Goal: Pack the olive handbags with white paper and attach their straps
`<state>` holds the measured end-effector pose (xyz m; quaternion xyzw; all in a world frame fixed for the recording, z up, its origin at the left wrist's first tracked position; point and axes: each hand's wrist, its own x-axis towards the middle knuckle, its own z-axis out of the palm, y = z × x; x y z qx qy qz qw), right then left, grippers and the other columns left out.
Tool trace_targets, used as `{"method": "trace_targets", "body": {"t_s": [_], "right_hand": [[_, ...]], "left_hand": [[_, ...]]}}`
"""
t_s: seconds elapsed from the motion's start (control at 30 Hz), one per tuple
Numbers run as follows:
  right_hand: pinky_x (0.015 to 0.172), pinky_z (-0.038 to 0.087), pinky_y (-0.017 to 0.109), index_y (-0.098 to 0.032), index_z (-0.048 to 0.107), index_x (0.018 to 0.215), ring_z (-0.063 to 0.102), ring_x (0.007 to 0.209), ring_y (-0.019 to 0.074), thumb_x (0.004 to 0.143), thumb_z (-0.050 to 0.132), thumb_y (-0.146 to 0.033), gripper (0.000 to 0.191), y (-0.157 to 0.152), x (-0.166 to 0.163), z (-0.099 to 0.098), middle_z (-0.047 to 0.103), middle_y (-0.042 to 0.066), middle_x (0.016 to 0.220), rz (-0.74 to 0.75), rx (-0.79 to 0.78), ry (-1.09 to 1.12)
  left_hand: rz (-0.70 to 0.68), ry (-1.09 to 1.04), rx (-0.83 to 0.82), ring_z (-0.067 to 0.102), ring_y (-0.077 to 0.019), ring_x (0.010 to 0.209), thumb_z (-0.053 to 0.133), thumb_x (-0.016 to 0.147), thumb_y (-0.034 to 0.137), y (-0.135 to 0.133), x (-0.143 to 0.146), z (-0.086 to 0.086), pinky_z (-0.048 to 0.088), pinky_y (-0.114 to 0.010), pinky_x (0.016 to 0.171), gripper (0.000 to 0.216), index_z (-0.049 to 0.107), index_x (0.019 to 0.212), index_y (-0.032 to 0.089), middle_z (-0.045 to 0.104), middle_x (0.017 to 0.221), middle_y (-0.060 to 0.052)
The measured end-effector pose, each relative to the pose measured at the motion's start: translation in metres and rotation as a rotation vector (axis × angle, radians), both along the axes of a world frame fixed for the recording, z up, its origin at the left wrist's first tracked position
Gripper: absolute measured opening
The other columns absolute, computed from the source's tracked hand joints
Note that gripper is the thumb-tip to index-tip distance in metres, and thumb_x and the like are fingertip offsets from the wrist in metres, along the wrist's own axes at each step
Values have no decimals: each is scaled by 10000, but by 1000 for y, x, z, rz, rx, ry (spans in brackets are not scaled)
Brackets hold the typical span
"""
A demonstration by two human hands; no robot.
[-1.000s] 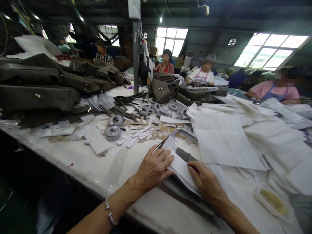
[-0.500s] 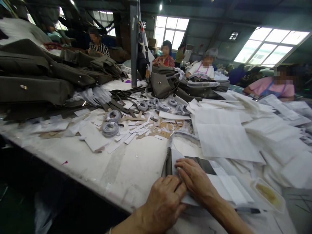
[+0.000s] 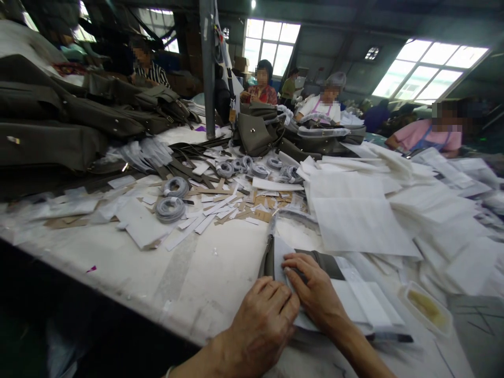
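Note:
An olive-grey bag piece (image 3: 270,258) lies at the near edge of the white table (image 3: 205,283), partly wrapped in a white paper sheet (image 3: 281,251). My left hand (image 3: 262,320) rests with its fingers curled down on the near edge of that paper. My right hand (image 3: 311,291) lies right beside it, touching it. Its fingers stretch flat over the paper and the olive piece, pressing them down. More folded white paper (image 3: 366,304) extends to the right under my right wrist.
Loose white sheets (image 3: 358,223) cover the right half. Grey cord coils (image 3: 170,209), card scraps and straps litter the middle. Olive bags are piled at left (image 3: 51,142) and at the back (image 3: 254,137). A small tray (image 3: 427,308) sits at right. Several people sit across the table.
My left hand has slid right and nearer, from lying flat to curled beside my right hand. The white paper is now folded down over the olive piece.

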<state>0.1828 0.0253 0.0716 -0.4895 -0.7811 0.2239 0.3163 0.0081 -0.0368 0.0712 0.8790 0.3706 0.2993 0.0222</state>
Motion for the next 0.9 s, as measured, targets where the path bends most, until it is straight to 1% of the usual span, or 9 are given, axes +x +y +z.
{"method": "trace_targets", "body": {"t_s": [0.07,0.17,0.3,0.47,0.67,0.73,0.77,0.83,0.9], "right_hand": [[990,462,454,-232,712,942,601,1079,257,930,516,-268,199,0,0,-1,678,82,1117,4,-3,-1],[982,461,461,-226,710,939,595,1076,261,928,510,-263,203,-1,0,-2,679,88,1105,6,-3,-2],[979,456,464,-225,705,940,586,1078,263,929,506,-253,200,-2,-2,-1,677,90,1101,-1,2,-3],[972,466,458,-230,704,934,592,1070,259,925,513,-252,193,-3,-3,0,680,84,1087,5,8,-4],[977,475,453,-229,714,905,604,1072,257,906,524,-266,194,-3,-3,1,690,88,1096,-14,-9,26],[973,490,430,-225,715,923,624,1052,247,890,544,-291,186,1,1,6,702,78,1082,-3,-97,80],[963,502,415,-222,715,945,637,1035,242,885,557,-314,192,3,4,11,711,72,1065,4,-161,109],[912,536,389,-217,711,1000,665,979,236,884,572,-373,239,8,12,25,728,62,1016,0,-271,151],[878,553,382,-221,709,1035,676,952,239,895,569,-416,279,9,23,43,733,59,1007,-31,-284,142]], "left_hand": [[49,-33,21,572,-231,997,627,891,320,-2,7,-6,437,-409,1018,358,559,1191,136,635,1064,-66],[93,-132,80,573,-239,966,603,897,357,-2,15,-20,454,-446,1015,336,573,1149,137,625,1002,-75],[62,-277,127,569,-233,943,563,916,404,2,17,-33,486,-464,978,324,578,1116,149,599,959,-80],[42,-309,102,569,-225,921,565,918,433,5,15,-34,496,-459,965,329,590,1093,156,588,933,-69],[34,-301,102,587,-220,915,476,965,473,4,12,-29,510,-469,957,363,593,1104,158,596,930,-76],[26,-298,113,598,-234,979,446,975,494,3,10,-26,507,-477,972,386,597,1084,157,610,985,-98],[25,-290,124,592,-249,1054,441,978,484,3,10,-24,501,-478,990,375,599,1070,157,617,1049,-117],[16,-257,154,531,-272,1231,458,980,408,3,9,-22,476,-463,1041,295,600,1038,157,609,1201,-137],[-18,-248,178,501,-245,1295,473,972,315,3,10,-22,442,-426,1092,210,596,1019,151,623,1244,-119]]}}
